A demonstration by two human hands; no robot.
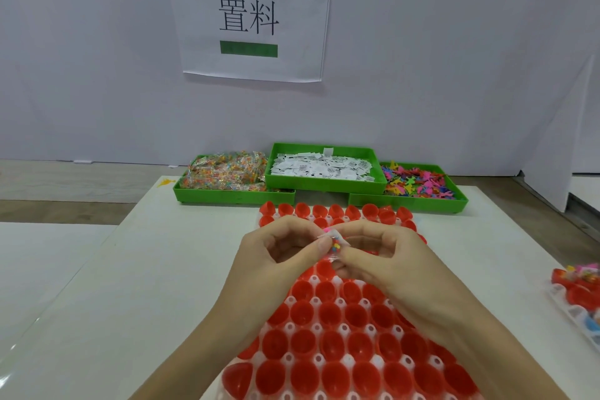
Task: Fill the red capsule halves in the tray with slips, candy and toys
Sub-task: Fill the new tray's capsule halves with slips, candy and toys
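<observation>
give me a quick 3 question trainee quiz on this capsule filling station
1. True or false: both hands pinch one small candy packet above the capsule tray.
2. Which green bin sits highest, propped on its two neighbours? A) candy packet bin B) paper slip bin C) plastic toy bin
3. Fill in: the red capsule halves nearest the camera look ____.

Key:
1. True; left hand and right hand meet on the packet.
2. B
3. empty
</observation>
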